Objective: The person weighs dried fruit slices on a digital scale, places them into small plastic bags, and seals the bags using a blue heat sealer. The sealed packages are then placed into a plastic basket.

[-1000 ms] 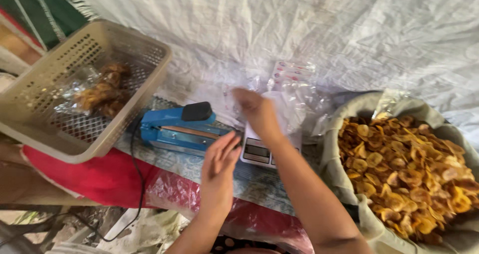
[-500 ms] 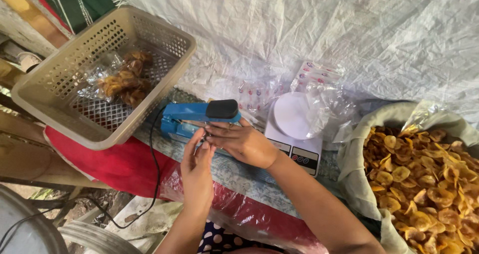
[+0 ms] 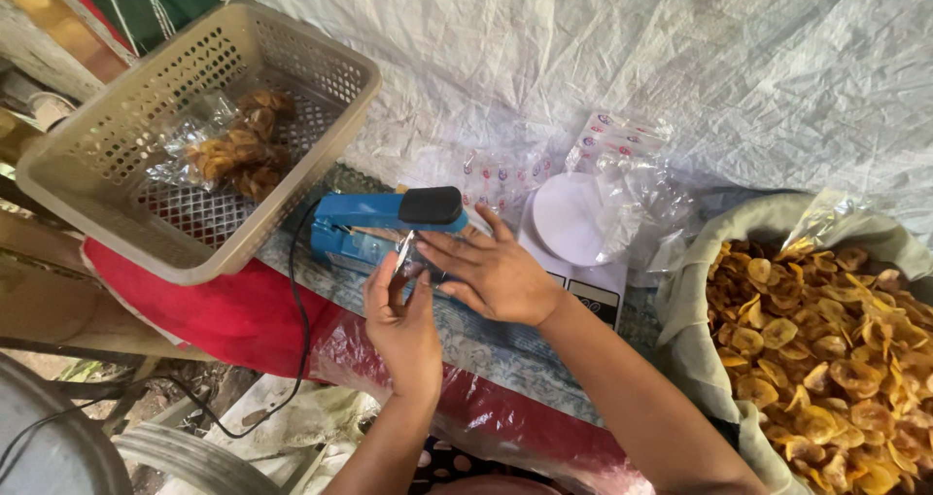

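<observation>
Nearest to us, our left hand (image 3: 403,325) rises from the bottom edge, and its grip is closed: thumb and fingers pinch the edge of a small clear plastic bag (image 3: 408,262). Our right hand (image 3: 496,279) comes in from the right and lies just beside the left one; its fingers rest flat on the same bag, and we cannot tell if they close around it. The bag sits between both hands, directly in front of the blue heat sealer (image 3: 374,228), and its upper edge touches the sealer under the black handle. Both hands work above a surface covered with a patterned cloth (image 3: 505,344); a red cloth (image 3: 228,315) hangs at its left side. To the right, a big sack of yellow banana chips (image 3: 826,349) stands open. Behind the right hand we see a white kitchen scale (image 3: 573,228), with empty clear bags (image 3: 622,179) around it. Farther left, a beige plastic basket (image 3: 117,155) holds packed chips (image 3: 238,145).
</observation>
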